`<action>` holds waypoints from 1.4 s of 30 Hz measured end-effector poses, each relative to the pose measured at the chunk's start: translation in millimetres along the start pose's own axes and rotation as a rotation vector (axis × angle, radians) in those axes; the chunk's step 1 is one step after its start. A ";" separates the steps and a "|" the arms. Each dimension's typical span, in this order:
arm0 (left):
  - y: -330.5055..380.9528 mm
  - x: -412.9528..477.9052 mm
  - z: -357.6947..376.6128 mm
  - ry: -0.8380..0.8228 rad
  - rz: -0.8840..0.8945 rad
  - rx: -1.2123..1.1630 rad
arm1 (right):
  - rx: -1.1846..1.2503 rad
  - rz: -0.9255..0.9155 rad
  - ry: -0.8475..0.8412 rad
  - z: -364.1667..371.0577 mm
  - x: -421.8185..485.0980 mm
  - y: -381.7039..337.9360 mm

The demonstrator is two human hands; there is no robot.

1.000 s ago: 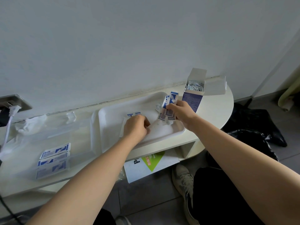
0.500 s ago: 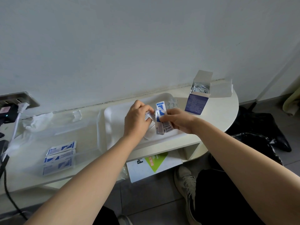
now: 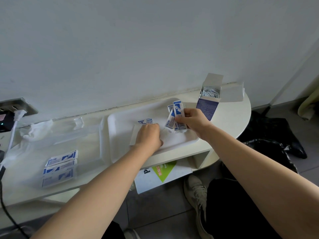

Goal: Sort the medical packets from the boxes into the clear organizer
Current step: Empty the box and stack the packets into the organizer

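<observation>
A white tray (image 3: 119,133) sits on a low white table (image 3: 229,121) against a wall. Above the tray's right end, the right hand (image 3: 194,121) pinches a fanned bundle of blue-and-white packets (image 3: 176,114). The left hand (image 3: 148,136) rests in the tray, fingers curled down over a few loose packets (image 3: 146,121); whether it grips them cannot be told. To the right, an open purple box (image 3: 206,108) stands upright, full of small sachets (image 3: 211,93). To the left, a clear organizer (image 3: 101,140) holds three sorted packets (image 3: 59,167) lying flat in its near compartment.
</observation>
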State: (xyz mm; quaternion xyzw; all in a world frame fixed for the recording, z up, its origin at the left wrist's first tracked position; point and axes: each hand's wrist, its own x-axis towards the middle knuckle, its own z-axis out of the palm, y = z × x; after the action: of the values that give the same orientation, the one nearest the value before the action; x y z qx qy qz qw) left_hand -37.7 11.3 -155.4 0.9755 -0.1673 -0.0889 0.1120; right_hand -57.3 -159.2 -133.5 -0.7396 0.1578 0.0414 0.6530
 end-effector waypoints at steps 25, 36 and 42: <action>7.7 4.6 -1.1 -0.114 -0.244 -0.228 | -0.168 0.128 -0.031 0.0 2.0 6.4; 4.5 -1.0 3.6 -0.037 -0.135 -0.240 | -0.181 0.295 -0.149 15.0 2.3 5.4; 5.8 3.5 3.9 -0.071 -0.164 -0.202 | -0.096 0.278 -0.097 7.7 1.6 3.8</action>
State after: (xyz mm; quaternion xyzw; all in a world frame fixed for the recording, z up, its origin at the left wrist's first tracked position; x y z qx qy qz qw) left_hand -37.1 4.0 -158.2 0.9659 -0.0808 -0.1487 0.1962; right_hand -55.8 -152.3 -138.7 -0.7380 0.2246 0.1746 0.6119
